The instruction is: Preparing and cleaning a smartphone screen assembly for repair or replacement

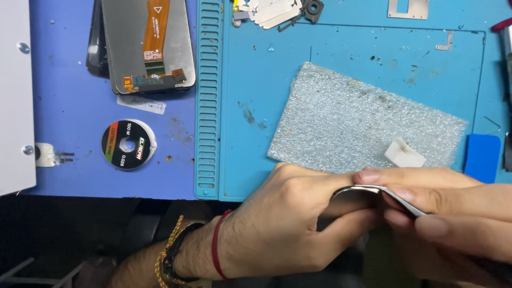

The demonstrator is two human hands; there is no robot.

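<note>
left hand (277, 224): at the near edge of the bench, fingers curled and clenched around one end of a thin silver-edged panel (373, 193), thumb tucked underneath.
right hand (448, 205): comes in from the right, fingers laid flat over and under the panel's other end, pinching it.
panel: held edge-on between the two hands, off the mat, just in front of the bubble-wrap sheet (362, 120); it may be a phone screen or frame, but the edge-on view leaves that unclear.
step in hand: the person appears to be flexing or working apart the thin piece with both hands.
next move calls for: likely even, gentle pressure along the edge, since so thin a part could crack or kink.
bench: blue repair mat (266, 80) with the bubble wrap on it and a small white pad (404, 152) on the wrap.
to the left: a display assembly (149, 45) lying face down with its orange flex cable up, and a black spool of cutting wire (128, 144) below it.
far edge: loose metal shields and small parts (277, 12).
</note>
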